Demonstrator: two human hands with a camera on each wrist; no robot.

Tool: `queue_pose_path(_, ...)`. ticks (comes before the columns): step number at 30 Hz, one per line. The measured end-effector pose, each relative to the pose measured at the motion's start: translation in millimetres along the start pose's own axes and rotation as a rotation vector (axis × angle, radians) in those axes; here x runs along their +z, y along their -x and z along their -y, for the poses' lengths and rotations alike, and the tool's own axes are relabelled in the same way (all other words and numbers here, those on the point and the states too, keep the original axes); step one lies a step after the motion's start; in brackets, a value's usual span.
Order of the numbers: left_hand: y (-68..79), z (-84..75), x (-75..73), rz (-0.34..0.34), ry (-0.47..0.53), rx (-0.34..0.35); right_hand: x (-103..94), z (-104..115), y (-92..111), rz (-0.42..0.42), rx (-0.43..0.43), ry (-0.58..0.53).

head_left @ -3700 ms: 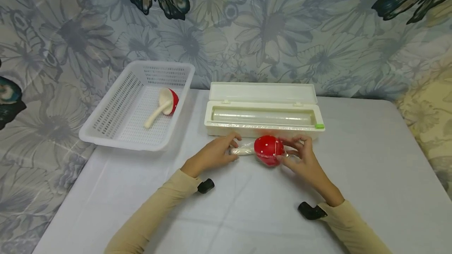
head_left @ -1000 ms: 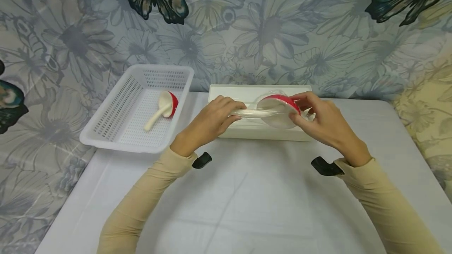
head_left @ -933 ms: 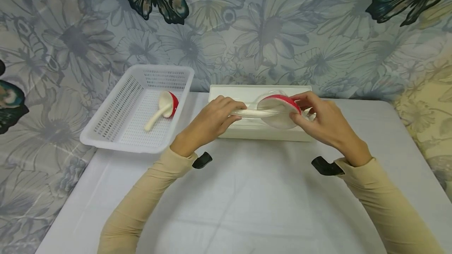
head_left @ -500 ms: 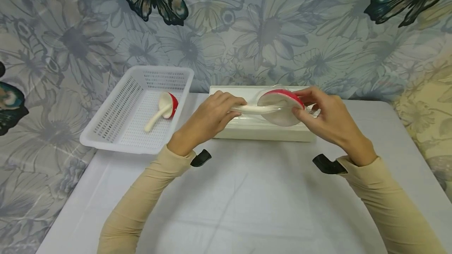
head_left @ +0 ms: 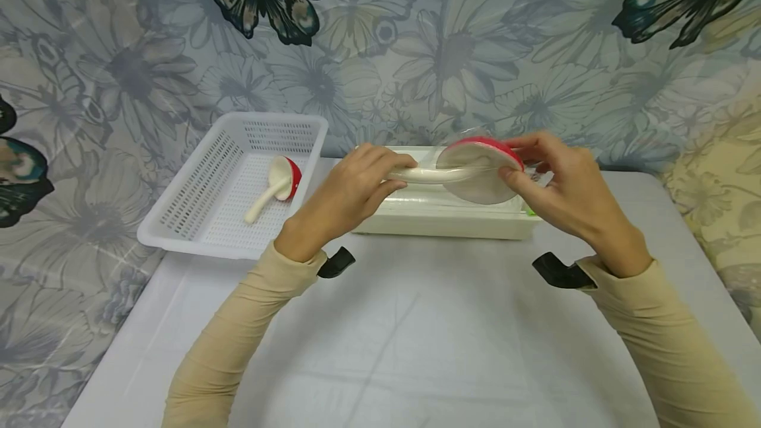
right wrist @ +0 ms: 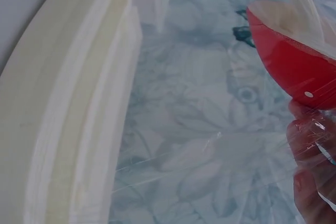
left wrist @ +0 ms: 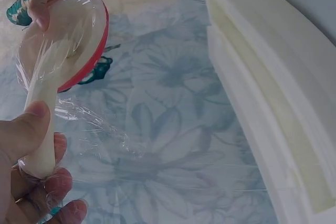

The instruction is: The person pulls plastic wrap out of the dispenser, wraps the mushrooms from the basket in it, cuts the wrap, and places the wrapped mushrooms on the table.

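Over the dispenser box I hold a mushroom-shaped ladle (head_left: pixel 475 189) sideways, its bowl red with white dots outside and cream inside. Clear cling film (left wrist: pixel 100 121) covers it, with a loose crumpled strip beside the handle. My left hand (head_left: pixel 351 193) pinches the cream handle near its end, thumb on one side and fingers on the other. My right hand (head_left: pixel 573 200) grips the bowl by its red edge; in the right wrist view its fingers (right wrist: pixel 310 145) lie under the dotted outside (right wrist: pixel 289 59). The cream dispenser box (head_left: pixel 446 224) sits behind, partly hidden by ladle and film.
To the left stands a white perforated basket (head_left: pixel 222 216) with a second mushroom-shaped ladle (head_left: pixel 261 203) lying inside. A white cloth (head_left: pixel 386 349) covers the table. Behind it hangs a patterned butterfly-and-flower backdrop (head_left: pixel 464 51).
Earlier the film-covered ladle lay on the table in front of the box; it is now lifted over it, cream side towards me. Over the last second both hands rose slightly, the right shifting right.
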State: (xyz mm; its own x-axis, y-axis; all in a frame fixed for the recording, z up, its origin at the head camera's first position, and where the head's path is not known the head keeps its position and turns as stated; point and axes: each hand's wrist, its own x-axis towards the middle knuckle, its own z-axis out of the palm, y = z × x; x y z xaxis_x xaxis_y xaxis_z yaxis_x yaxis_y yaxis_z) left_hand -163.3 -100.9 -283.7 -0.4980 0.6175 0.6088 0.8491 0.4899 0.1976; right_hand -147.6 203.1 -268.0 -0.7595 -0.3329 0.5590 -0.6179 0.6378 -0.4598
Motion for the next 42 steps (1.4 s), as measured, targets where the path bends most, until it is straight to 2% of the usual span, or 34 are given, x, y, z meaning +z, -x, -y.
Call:
queue_pose_path(12,-4.5,-8.6,-11.4,-0.024,0.000,0.019,-10.5,10.5,-5.6,-0.038,-0.015,0.007)
queue_pose_path(31,-10.4,-11.4,-18.5,-0.081,-0.035,0.057,-18.5,19.7,-11.8,-0.075,-0.009,0.019)
queue_pose_path(38,-12.7,-13.7,-22.0,-0.097,-0.011,0.062,-20.3,22.1,-14.0,-0.090,-0.008,0.014)
queue_pose_path(42,-9.9,-14.8,-22.6,-0.074,0.024,0.047,-19.5,21.7,-11.7,-0.072,-0.006,0.012)
